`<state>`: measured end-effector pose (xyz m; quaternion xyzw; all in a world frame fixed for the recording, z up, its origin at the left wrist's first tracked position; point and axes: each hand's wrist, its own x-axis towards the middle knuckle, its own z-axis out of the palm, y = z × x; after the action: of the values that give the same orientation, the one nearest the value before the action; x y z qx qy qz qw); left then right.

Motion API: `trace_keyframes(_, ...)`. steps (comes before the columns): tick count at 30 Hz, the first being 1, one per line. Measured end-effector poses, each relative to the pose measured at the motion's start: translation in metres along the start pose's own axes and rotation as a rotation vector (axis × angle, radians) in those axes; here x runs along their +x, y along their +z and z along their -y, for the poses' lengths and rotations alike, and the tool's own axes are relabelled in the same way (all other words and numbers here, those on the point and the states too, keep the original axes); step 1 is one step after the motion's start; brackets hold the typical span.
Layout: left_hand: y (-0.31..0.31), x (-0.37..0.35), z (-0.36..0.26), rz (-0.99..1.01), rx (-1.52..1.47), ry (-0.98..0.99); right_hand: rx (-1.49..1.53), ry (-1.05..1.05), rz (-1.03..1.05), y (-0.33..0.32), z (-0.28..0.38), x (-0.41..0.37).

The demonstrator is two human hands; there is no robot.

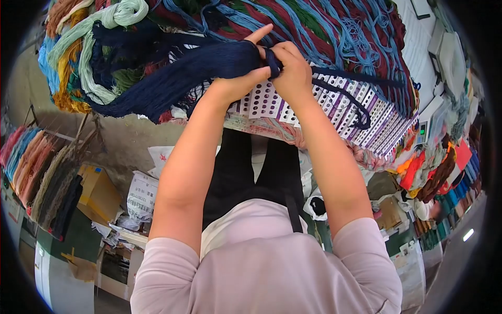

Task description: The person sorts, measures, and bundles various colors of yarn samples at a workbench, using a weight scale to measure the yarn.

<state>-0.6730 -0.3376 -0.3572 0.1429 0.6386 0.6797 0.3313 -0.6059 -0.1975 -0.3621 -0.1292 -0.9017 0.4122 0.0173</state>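
Observation:
A thick hank of navy yarn (204, 65) stretches from the left of the table to my hands. My left hand (241, 83) wraps round its right end, thumb on the near side and index finger sticking out past the far side. My right hand (294, 73) is closed beside it, pinching a navy loop (272, 62) that goes round the hank's end. Loose navy tails (345, 94) trail rightward from my right hand. Under them lies a printed sheet with rows of dark dots (264, 99). The right fingertips are partly hidden by yarn.
Blue, maroon and green yarn (334, 31) is heaped along the table's far side. A pale green twisted hank (123, 15) and mustard yarn (73, 63) lie at the left. A scale with a green display (422, 128) stands right. Hanging hanks (39, 167) and a cardboard box (97, 193) are lower left.

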Motion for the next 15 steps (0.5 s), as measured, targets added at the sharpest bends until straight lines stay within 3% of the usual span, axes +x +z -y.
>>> trace_keyframes(2,-0.01,-0.006,-0.008,0.034,0.166,0.074,-0.041,-0.005,0.001,0.0,-0.002,0.002)
trace_keyframes(3,-0.016,-0.006,-0.015,0.034,0.053,0.019,-0.014,0.054,-0.019,-0.003,-0.002,0.004)
trace_keyframes(5,-0.05,-0.016,-0.031,-0.062,0.213,-0.116,0.057,0.186,-0.031,-0.009,-0.012,0.004)
trace_keyframes(7,-0.089,-0.035,-0.039,-0.22,0.074,-0.21,0.158,0.328,0.047,-0.018,-0.016,0.006)
trace_keyframes(9,-0.117,-0.054,-0.035,-0.348,-0.269,-0.29,0.247,0.332,0.067,-0.016,-0.029,0.005)
trace_keyframes(11,-0.134,-0.069,-0.022,-0.481,-0.354,-0.352,0.72,0.432,0.061,-0.012,-0.037,0.005)
trace_keyframes(13,-0.13,-0.074,0.001,-0.508,-0.367,-0.417,0.797,0.46,0.079,-0.014,-0.036,0.007)
trace_keyframes(15,-0.118,-0.07,0.01,-0.513,-0.361,-0.441,1.092,0.472,0.082,-0.018,-0.04,0.007)
